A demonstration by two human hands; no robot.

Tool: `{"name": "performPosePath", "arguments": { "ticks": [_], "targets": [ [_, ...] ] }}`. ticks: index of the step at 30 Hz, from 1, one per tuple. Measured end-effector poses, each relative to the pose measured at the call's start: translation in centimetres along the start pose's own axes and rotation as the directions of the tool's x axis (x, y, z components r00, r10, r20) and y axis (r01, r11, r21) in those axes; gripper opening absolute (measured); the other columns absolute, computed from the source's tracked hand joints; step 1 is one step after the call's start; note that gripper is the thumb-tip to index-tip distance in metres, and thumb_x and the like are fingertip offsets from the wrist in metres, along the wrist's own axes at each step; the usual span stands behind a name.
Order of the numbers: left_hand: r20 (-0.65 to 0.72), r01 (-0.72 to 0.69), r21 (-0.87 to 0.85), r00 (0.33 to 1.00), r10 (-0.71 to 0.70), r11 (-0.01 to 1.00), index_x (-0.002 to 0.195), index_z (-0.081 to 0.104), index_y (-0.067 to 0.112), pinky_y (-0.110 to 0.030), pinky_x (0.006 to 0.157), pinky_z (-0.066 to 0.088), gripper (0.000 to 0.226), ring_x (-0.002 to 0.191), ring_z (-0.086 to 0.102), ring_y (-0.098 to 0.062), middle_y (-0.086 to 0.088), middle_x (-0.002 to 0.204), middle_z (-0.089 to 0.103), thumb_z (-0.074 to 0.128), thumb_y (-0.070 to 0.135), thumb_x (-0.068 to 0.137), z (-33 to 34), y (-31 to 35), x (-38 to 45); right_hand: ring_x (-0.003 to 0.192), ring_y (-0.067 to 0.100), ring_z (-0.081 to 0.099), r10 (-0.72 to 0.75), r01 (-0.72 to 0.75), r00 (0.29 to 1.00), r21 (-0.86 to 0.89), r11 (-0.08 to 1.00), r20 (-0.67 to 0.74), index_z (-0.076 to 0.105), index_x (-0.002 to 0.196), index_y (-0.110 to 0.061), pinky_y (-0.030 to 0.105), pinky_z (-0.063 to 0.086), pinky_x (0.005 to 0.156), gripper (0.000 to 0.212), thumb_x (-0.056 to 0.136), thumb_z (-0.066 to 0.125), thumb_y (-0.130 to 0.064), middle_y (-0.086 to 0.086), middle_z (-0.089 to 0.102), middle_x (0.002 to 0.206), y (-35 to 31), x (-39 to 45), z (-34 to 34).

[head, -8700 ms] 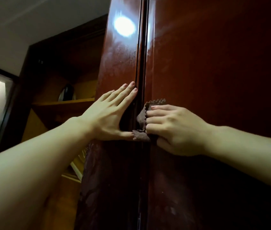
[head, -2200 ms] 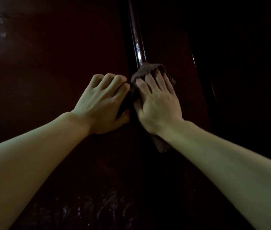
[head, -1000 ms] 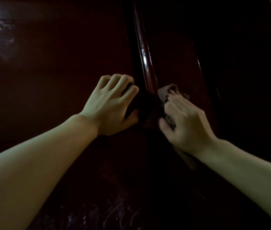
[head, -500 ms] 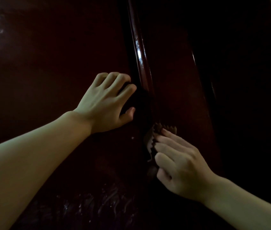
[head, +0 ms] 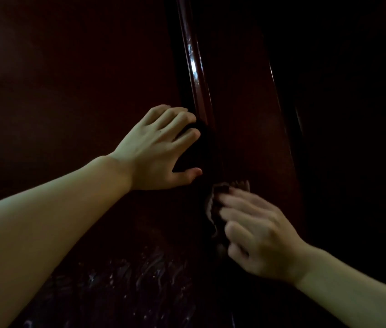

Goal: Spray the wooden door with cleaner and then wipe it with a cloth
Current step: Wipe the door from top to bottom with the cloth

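Head view, very dark: right hand (head: 260,235) motion-blurred, fingers curled round the cloth (head: 218,207) mostly hidden beneath it, pressed to the wooden door (head: 69,102) beside its glossy vertical moulding (head: 199,91); left hand (head: 158,150) fingers bent at the door edge, tips hidden, grip unclear.
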State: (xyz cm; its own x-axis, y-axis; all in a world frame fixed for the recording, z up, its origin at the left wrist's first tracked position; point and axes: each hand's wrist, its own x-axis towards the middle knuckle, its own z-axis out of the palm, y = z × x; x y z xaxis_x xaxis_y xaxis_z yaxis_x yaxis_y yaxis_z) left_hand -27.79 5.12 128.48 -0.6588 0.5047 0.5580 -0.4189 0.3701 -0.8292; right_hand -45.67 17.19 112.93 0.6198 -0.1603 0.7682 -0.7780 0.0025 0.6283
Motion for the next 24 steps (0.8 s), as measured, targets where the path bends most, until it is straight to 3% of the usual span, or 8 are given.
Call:
{"name": "performPosePath", "arguments": {
  "ticks": [5, 12, 19, 22, 24],
  "targets": [
    [0.031, -0.005, 0.018, 0.999, 0.004, 1.000, 0.123, 0.056, 0.007, -0.051, 0.108, 0.031, 0.071, 0.129, 0.044, -0.035, -0.017, 0.131, 0.051, 0.039, 0.065, 0.088, 0.0, 0.3, -0.2, 0.119, 0.028, 0.059, -0.086, 0.082, 0.994, 0.061, 0.995, 0.071, 0.046, 0.087, -0.015, 0.044, 0.040, 0.110, 0.014, 0.080, 0.058, -0.012, 0.009, 0.068, 0.103, 0.7, -0.5, -0.6],
    [0.011, -0.014, 0.011, 1.000, 0.013, 1.000, 0.125, 0.054, 0.008, -0.052, 0.106, 0.032, 0.054, 0.128, 0.044, -0.037, -0.018, 0.132, 0.052, 0.041, 0.046, 0.090, 0.1, 0.3, -0.3, 0.129, 0.029, 0.051, 0.182, -0.184, 0.982, -0.053, 0.981, -0.049, 0.060, 0.085, -0.005, 0.040, 0.032, 0.116, 0.006, 0.083, 0.054, -0.006, 0.013, 0.068, 0.107, 2.7, 4.8, -0.1],
    [0.009, 0.025, 0.004, 1.000, -0.025, 1.000, 0.129, 0.055, 0.011, -0.051, 0.107, 0.031, 0.046, 0.132, 0.042, -0.036, -0.018, 0.137, 0.049, 0.036, 0.035, 0.095, 0.0, 0.8, -1.1, 0.118, 0.027, 0.058, 0.013, -0.013, 1.000, -0.035, 0.999, 0.021, 0.048, 0.085, -0.014, 0.044, 0.039, 0.111, 0.016, 0.077, 0.061, -0.009, 0.010, 0.069, 0.101, -2.6, -2.4, 0.5],
    [0.034, 0.015, 0.004, 0.999, -0.016, 1.000, 0.133, 0.052, 0.013, -0.051, 0.107, 0.031, 0.046, 0.132, 0.041, -0.037, -0.020, 0.140, 0.046, 0.036, 0.036, 0.095, -0.3, 0.9, -2.2, 0.116, 0.029, 0.060, 0.040, -0.039, 0.999, -0.038, 0.999, 0.027, 0.050, 0.084, -0.012, 0.046, 0.042, 0.108, 0.011, 0.077, 0.057, -0.008, 0.012, 0.069, 0.102, -2.4, -2.0, 0.2],
    [0.050, 0.025, 0.008, 0.998, -0.026, 1.000, 0.136, 0.049, 0.014, -0.051, 0.106, 0.032, 0.049, 0.132, 0.040, -0.037, -0.020, 0.141, 0.044, 0.036, 0.038, 0.095, -0.7, 0.5, -3.2, 0.116, 0.033, 0.060, 0.143, -0.140, 0.990, -0.097, 0.985, 0.021, 0.058, 0.085, -0.008, 0.047, 0.040, 0.109, 0.007, 0.078, 0.056, -0.009, 0.016, 0.069, 0.104, -1.6, 0.0, 0.2]
  ]
}}
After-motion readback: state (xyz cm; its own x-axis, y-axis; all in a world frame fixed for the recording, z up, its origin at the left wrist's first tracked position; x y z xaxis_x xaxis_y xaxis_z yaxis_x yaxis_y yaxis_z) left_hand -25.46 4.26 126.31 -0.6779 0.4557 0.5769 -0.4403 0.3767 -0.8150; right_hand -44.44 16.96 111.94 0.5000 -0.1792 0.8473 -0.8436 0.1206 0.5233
